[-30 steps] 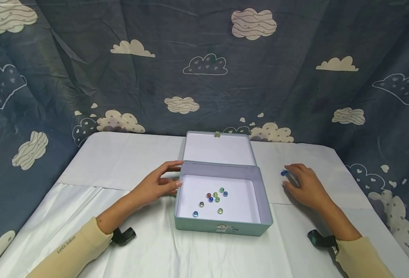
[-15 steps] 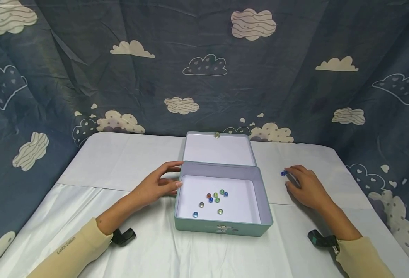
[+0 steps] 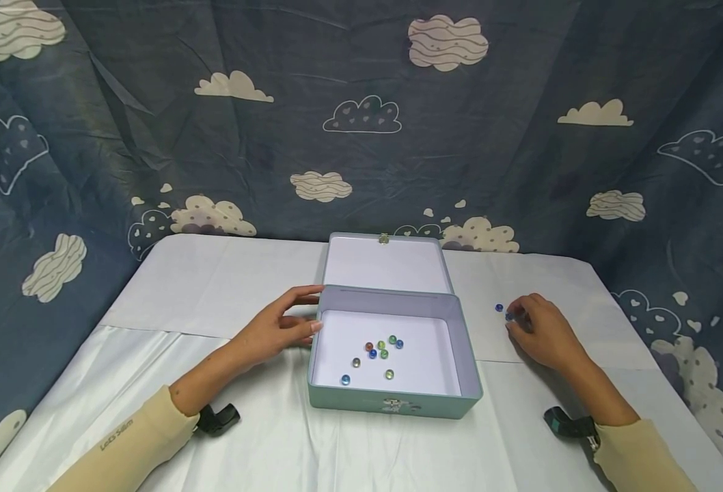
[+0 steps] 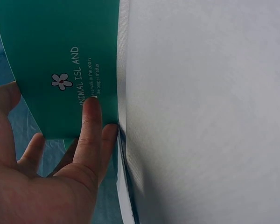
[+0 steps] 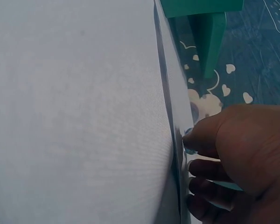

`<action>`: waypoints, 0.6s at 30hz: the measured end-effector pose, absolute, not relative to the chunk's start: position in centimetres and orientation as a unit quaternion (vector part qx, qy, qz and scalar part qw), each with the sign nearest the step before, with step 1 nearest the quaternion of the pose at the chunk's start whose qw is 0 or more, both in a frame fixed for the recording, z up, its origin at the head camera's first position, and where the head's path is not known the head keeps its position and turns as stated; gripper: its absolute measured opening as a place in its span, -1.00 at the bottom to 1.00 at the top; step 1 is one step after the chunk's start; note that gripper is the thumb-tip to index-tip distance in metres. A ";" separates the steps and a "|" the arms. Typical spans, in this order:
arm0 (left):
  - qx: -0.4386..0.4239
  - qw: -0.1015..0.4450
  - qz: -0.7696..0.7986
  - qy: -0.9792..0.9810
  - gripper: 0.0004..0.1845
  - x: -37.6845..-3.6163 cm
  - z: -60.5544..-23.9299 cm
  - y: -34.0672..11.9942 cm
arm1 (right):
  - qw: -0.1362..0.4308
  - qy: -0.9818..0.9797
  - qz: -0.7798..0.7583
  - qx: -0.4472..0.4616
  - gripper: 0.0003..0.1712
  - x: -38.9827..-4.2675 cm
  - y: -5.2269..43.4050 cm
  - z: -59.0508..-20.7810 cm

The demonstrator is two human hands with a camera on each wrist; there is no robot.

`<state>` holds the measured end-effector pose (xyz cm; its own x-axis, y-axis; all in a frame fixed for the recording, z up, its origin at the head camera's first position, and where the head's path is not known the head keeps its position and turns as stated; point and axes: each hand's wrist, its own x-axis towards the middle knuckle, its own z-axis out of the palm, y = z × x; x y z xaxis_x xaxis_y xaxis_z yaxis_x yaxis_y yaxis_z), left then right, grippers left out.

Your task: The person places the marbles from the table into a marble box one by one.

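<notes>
A green tin box (image 3: 392,404) with a pale inside stands in the middle of the table in the head view, its lid (image 3: 388,263) laid back behind it. Several glass marbles (image 3: 384,354) are spread over its floor. My left hand (image 3: 272,322) touches the box's left wall with extended fingers and thumb; lettering and a flower show on that wall (image 4: 61,81). To the right of the box, my right hand (image 3: 544,331) pinches a small blue marble (image 3: 509,316) at its thumb and index fingertips, partly hidden. Another blue marble (image 3: 499,307) lies just beyond.
White cloth (image 3: 263,424) covers the table. Behind and beside it hangs a dark blue curtain (image 3: 361,68) printed with clouds. A black wrist camera (image 3: 219,418) is on the left forearm, and another camera (image 3: 567,424) is on the right.
Two blue marbles were close together by the right fingertips. One has now come toward me and right with the right hand, apart from the other. The left hand stays put.
</notes>
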<state>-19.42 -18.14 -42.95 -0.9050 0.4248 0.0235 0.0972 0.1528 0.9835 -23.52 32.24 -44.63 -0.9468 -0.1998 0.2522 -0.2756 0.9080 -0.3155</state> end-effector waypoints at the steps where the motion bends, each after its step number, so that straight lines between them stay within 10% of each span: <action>1: 0.174 0.130 0.627 0.748 -0.29 -19.4 -43.0 -18.1 | 0.109 -0.971 0.176 0.122 -0.73 -23.5 32.2 -44.6; 18: 0.177 0.135 0.631 0.743 -0.30 -19.4 -42.9 -18.2 | 0.120 -0.962 0.209 0.128 -0.82 -23.1 30.9 -43.6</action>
